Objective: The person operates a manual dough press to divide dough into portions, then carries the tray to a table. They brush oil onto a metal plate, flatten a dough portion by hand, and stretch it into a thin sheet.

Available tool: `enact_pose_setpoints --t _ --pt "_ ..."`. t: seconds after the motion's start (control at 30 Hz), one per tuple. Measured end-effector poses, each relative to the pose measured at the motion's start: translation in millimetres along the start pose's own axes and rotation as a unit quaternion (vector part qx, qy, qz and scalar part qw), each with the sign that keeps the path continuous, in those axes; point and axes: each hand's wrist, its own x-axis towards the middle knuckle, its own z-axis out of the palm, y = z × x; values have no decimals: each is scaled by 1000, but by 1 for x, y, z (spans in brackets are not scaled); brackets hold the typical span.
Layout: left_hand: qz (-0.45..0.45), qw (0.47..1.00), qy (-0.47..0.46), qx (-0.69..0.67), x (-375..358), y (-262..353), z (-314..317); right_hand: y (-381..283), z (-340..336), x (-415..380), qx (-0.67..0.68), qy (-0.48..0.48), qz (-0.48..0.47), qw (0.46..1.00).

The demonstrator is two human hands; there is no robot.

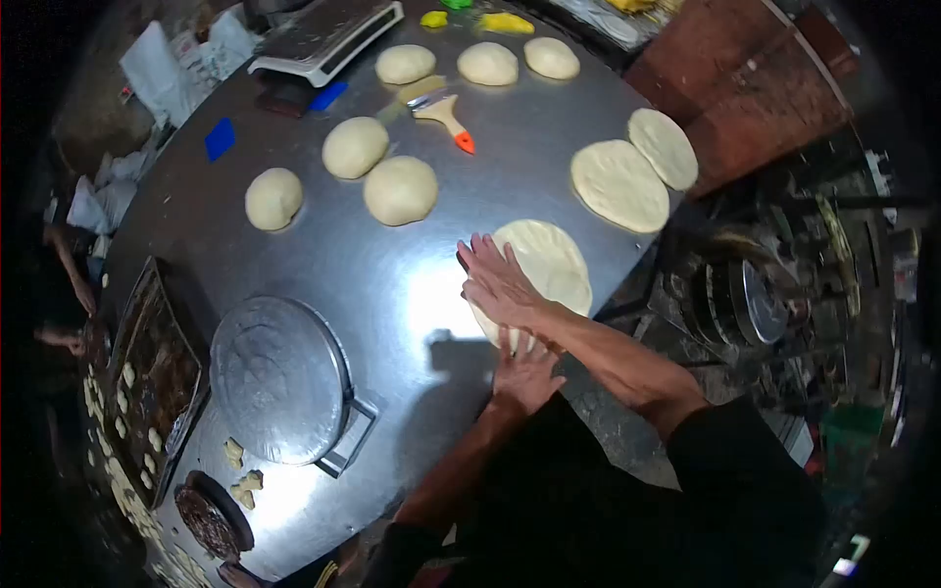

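Observation:
A flattened round of dough (551,263) lies on the metal table near its edge. My right hand (502,284) presses flat on its left part, fingers stretched out. At the round's near edge is my left hand (527,372), fingers extended and fingertips on the dough. Two more flattened rounds, a larger one (619,186) and a smaller one (664,149), touch each other farther right. Dough balls sit toward the left, including one ball (400,190) touching another (355,148). A brush (443,113) with an orange-tipped handle lies beyond them.
A round metal pan (279,382) rests on the steel table (323,260) at the left. Behind it is a dark tray (157,382) with dough scraps. A scale (328,44) stands at the far edge. Another person's hand (64,341) shows at far left.

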Motion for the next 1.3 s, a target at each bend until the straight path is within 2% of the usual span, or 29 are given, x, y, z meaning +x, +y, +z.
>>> enact_pose_setpoints --t 0.03,0.07,0.1,0.13,0.17,0.2,0.23,0.27,0.3,0.37,0.4,0.43,0.5,0.53,0.57,0.6,0.7,0.77,0.83,0.9,0.93,0.97,1.0,1.07,1.1,1.13,1.17,1.27,1.3 --pt "0 999 37 9 4 -2 0 10 -10 -2 37 38 -24 998" --pt "6 999 36 8 2 -2 3 29 -8 -23 -24 -19 52 998" --pt "23 996 81 -11 -5 -3 5 59 -2 -58 -63 54 3 997" --pt "36 990 135 -29 -1 -6 3 65 -13 -63 -80 55 -9 995" --pt "38 990 130 -28 -4 -7 0 63 -18 -74 -89 48 -16 995" --pt "43 994 84 -61 -10 -10 -6 56 -17 -81 -79 52 -8 995" --pt "49 993 55 -88 2 -20 -20 60 -26 -73 29 27 41 998" --pt "6 983 -87 -161 21 -31 -35 67 -37 -65 136 3 88 987" --pt "11 984 -88 -157 42 -40 -54 69 -46 -56 137 9 92 986" --pt "-34 994 52 -89 77 -56 -79 63 -53 -28 91 99 97 986" --pt "-36 995 49 -84 88 -67 -70 65 -50 -20 -25 30 98 994" --pt "-30 994 102 -9 103 -84 -52 74 -40 -23 -19 33 98 994" --pt "-27 979 184 77 151 -112 -65 114 -45 -10 -149 27 11 988" --pt "-22 984 151 95 159 -118 -73 122 -48 -3 -152 -10 23 988" --pt "-10 991 85 100 134 -110 -65 114 -36 -16 -132 -26 31 990" --pt "-9 993 77 93 126 -106 -58 117 -45 -15 -126 -17 26 992" --pt "9 989 132 69 117 -122 -65 121 -63 -18 -148 11 17 989" --pt "-7 989 102 106 88 -126 -58 129 -51 -32 -173 12 11 985" --pt "19 979 153 131 79 -125 -57 108 -49 -40 -165 10 15 986" --pt "21 971 174 163 65 -115 -49 77 -47 -55 -156 86 82 981" --pt "111 961 198 158 47 -103 -24 72 -36 -77 -178 14 37 983" --pt "202 944 216 148 26 -90 1 64 -33 -97 -201 -42 56 977" --pt "150 984 90 -14 3 -72 -18 62 -28 -111 -165 -26 49 985" --pt "143 985 94 -30 -2 -69 -30 55 -23 -121 -132 4 47 990" --pt "131 985 95 -55 -11 -62 -31 39 -18 -142 -134 -49 45 989" --pt "121 990 72 22 -12 -54 -29 41 -23 -138 -157 -78 29 984" --pt "122 988 95 -7 -14 -53 -22 47 -5 -153 -104 -29 34 994" --pt "124 986 110 -16 -24 -57 -15 38 -31 -154 -108 0 11 994" --pt "74 913 24 -400 -8 -81 10 47 -49 -146 -92 -49 -1 995"
